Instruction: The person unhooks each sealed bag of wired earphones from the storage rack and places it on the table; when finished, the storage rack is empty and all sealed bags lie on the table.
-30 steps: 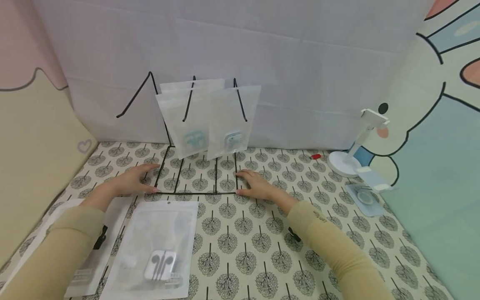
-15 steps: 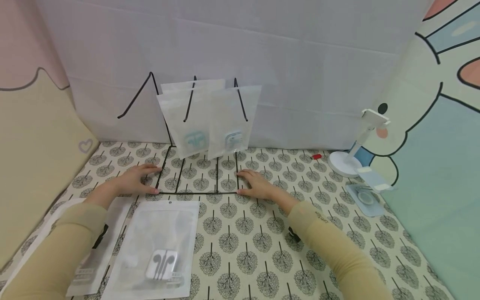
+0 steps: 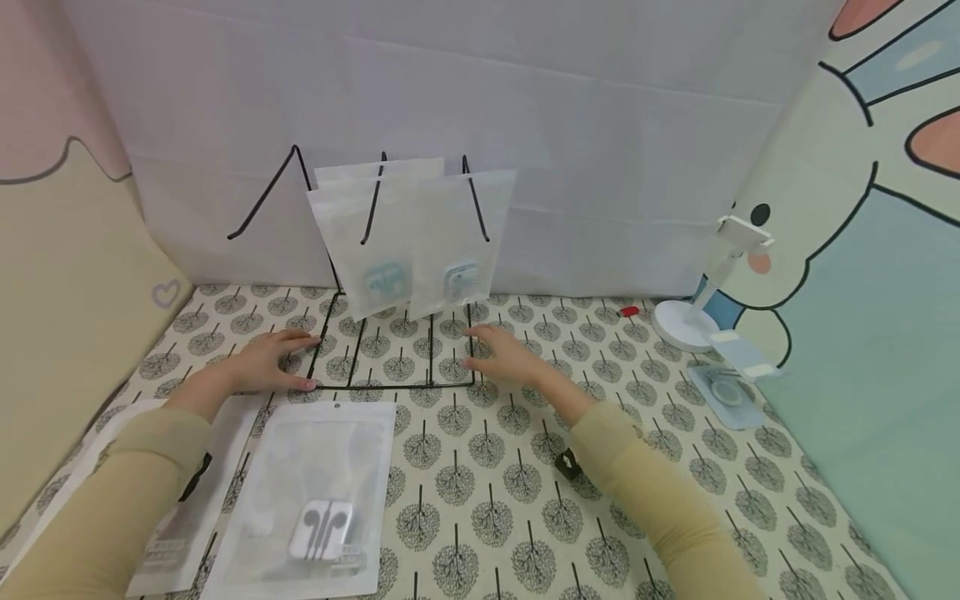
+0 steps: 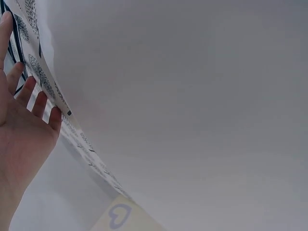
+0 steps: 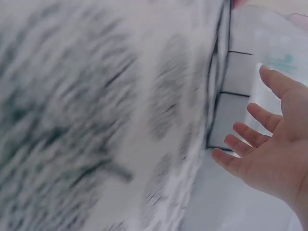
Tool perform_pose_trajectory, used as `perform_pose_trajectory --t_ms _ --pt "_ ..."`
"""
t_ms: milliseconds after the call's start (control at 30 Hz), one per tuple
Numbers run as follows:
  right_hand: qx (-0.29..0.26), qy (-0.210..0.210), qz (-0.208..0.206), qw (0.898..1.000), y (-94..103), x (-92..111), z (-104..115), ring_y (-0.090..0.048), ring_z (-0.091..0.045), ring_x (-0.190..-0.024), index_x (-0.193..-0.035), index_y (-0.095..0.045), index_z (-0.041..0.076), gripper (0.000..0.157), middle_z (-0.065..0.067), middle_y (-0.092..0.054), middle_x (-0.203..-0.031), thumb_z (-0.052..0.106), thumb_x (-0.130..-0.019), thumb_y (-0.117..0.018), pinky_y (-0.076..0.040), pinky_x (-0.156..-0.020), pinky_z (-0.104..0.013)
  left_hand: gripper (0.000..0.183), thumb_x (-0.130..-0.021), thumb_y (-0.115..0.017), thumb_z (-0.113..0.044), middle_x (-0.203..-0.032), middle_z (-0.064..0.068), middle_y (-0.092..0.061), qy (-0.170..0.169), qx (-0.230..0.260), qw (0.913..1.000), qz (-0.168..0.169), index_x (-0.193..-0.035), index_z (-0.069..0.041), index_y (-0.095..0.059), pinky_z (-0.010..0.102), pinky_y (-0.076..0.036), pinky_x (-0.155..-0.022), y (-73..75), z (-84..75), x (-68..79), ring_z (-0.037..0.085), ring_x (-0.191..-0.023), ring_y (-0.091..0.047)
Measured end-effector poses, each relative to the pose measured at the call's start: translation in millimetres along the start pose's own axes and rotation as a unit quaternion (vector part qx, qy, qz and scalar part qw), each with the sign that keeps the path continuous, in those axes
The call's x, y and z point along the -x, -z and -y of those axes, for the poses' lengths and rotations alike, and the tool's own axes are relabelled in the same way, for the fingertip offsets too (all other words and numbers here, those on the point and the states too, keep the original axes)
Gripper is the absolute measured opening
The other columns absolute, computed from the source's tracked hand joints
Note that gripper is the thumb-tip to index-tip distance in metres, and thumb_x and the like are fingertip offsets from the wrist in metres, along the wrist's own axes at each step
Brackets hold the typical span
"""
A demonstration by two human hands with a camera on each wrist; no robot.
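A black wire display rack (image 3: 390, 387) stands at the back of the table, with three hooks. Zip bags of wired earphones (image 3: 387, 242) hang from the middle hook, and another earphone bag (image 3: 461, 242) hangs on the right one. Beside the left edge of the rack's base lies my left hand (image 3: 266, 362), thumb and fingers spread, fingertips at the wire. At the opposite edge my right hand (image 3: 510, 358) is held with its fingers extended; in the right wrist view the fingers (image 5: 252, 137) are spread and hold nothing. Whether its fingertips touch the wire, I cannot tell.
A flat zip bag with earphones (image 3: 318, 500) lies at the front left, beside another bag (image 3: 172, 550) partly under my left forearm. A white phone stand (image 3: 686, 325), a pale blue flat item (image 3: 726, 396) and a small red object (image 3: 628, 311) are at right.
My right hand has lifted from the rack's right edge and its fingers have shifted slightly up. My left hand stays by the left edge. The hanging bags keep their places.
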State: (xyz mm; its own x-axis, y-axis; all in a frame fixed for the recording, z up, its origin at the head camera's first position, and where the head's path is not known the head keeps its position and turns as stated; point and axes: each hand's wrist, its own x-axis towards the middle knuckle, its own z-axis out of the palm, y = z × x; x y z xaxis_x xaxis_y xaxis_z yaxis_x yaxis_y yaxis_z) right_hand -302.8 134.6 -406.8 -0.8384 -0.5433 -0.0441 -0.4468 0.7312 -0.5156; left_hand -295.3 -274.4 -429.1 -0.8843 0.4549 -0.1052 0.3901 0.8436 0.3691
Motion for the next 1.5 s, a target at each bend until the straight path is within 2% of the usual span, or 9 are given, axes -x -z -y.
perform_pose_trajectory --t_ms 133,333,500,633,900,1100,1367,1500 --pt "-0.036 0.032 -0.027 0.998 7.4 -3.8 26.1 -0.034 -0.027 -0.137 -0.145 -0.036 0.015 0.061 -0.008 -0.035 -0.15 0.038 -0.093 -0.058 -0.028 -0.113 -0.045 0.089 -0.078 -0.069 -0.055 -0.148 0.025 -0.027 0.002 0.002 1.0 0.0 -0.144 -0.004 -0.037 0.075 -0.019 -0.1 0.5 0.5 1.9 0.057 -0.131 -0.021" --pt "-0.089 0.088 -0.069 0.99 9.0 -10.6 58.4 -0.041 -0.027 -0.132 -0.148 -0.032 0.021 0.062 0.0 -0.032 -0.152 0.037 -0.094 -0.057 -0.038 -0.107 -0.041 0.09 -0.078 -0.067 -0.057 -0.149 0.025 -0.025 0.004 0.0 1.0 0.007 -0.145 -0.004 -0.036 0.074 -0.017 -0.101 -0.8 3.4 -0.2 0.056 -0.132 -0.019" --pt "-0.137 0.125 -0.109 0.976 6.6 -24.2 74.4 -0.036 -0.022 -0.136 -0.149 -0.028 0.022 0.063 0.003 -0.029 -0.153 0.034 -0.095 -0.056 -0.035 -0.11 -0.036 0.091 -0.078 -0.067 -0.058 -0.149 0.025 -0.025 0.004 0.0 0.9999 0.011 -0.145 -0.004 -0.035 0.074 -0.016 -0.101 -0.3 2.2 -1.6 0.056 -0.132 -0.019" --pt "-0.15 0.151 -0.112 0.971 6.8 -39.9 82.2 -0.026 -0.017 -0.141 -0.151 -0.022 0.017 0.066 0.002 -0.023 -0.156 0.031 -0.096 -0.055 -0.031 -0.112 -0.031 0.091 -0.078 -0.067 -0.058 -0.149 0.025 -0.026 0.003 0.001 0.9999 0.01 -0.145 -0.004 -0.036 0.074 -0.017 -0.101 0.2 1.3 -1.4 0.056 -0.131 -0.02" --pt "-0.151 0.114 -0.105 0.976 15.3 -68.7 83.9 -0.013 -0.021 -0.145 -0.153 -0.014 0.018 0.073 0.004 -0.002 -0.159 0.032 -0.095 -0.056 -0.035 -0.11 -0.04 0.09 -0.079 -0.067 -0.056 -0.149 0.025 -0.025 0.006 -0.002 1.0 0.007 -0.145 -0.004 -0.035 0.074 -0.017 -0.101 0.2 1.3 -1.3 0.056 -0.131 -0.02" --pt "-0.176 0.087 -0.108 0.974 26.3 -83.5 71.3 -0.016 -0.022 -0.145 -0.153 -0.011 0.019 0.075 0.003 0.0 -0.16 0.03 -0.095 -0.057 -0.038 -0.108 -0.037 0.091 -0.078 -0.067 -0.057 -0.15 0.025 -0.025 0.013 0.005 0.9998 0.012 -0.145 -0.005 -0.035 0.075 -0.016 -0.101 0.4 -1.6 -1.3 0.057 -0.132 -0.018" --pt "-0.199 0.026 -0.139 0.97 49.5 -90.4 52.1 -0.023 -0.018 -0.143 -0.153 -0.012 0.02 0.075 0.0 -0.008 -0.159 0.038 -0.095 -0.054 -0.018 -0.117 -0.038 0.09 -0.079 -0.067 -0.057 -0.151 0.023 -0.024 0.01 0.014 0.9998 0.013 -0.146 -0.006 -0.034 0.075 -0.016 -0.101 -2.3 -2.1 -2.5 0.057 -0.132 -0.016" --pt "-0.217 0.01 -0.144 0.966 56.5 -93.3 44.7 -0.023 -0.019 -0.143 -0.153 -0.011 0.023 0.075 -0.001 -0.011 -0.159 0.039 -0.094 -0.054 -0.022 -0.116 -0.043 0.089 -0.079 -0.068 -0.055 -0.15 0.024 -0.024 0.003 0.016 0.9998 0.009 -0.145 -0.005 -0.035 0.075 -0.017 -0.1 -2.9 -2.4 -2.7 0.057 -0.132 -0.018"
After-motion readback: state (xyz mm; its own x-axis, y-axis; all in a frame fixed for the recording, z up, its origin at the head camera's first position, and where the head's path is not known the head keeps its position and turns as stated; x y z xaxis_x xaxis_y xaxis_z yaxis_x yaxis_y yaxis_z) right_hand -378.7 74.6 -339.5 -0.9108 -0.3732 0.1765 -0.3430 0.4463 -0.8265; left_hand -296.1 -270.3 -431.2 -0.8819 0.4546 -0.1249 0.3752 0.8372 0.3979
